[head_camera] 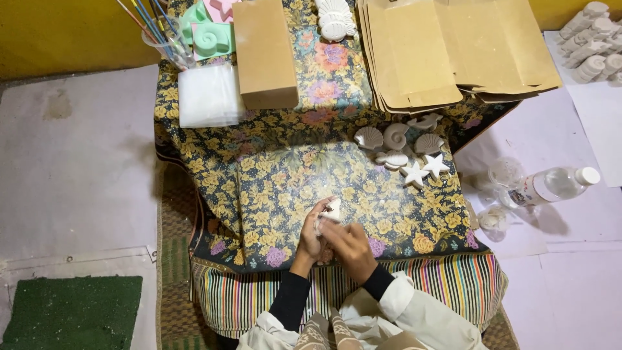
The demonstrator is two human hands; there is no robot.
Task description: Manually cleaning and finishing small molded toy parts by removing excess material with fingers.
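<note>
Both hands meet over the yellow-flowered dark tablecloth (285, 168). The left hand (314, 233) and right hand (346, 243) close together around a small white plaster piece (333, 209). Pale plaster shells and stars (405, 152) lie well apart beyond.

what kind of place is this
Probably a home craft workspace on the floor: a low table under a floral cloth holds white shell and star casts, stacked brown paper bags and green moulds.
</note>
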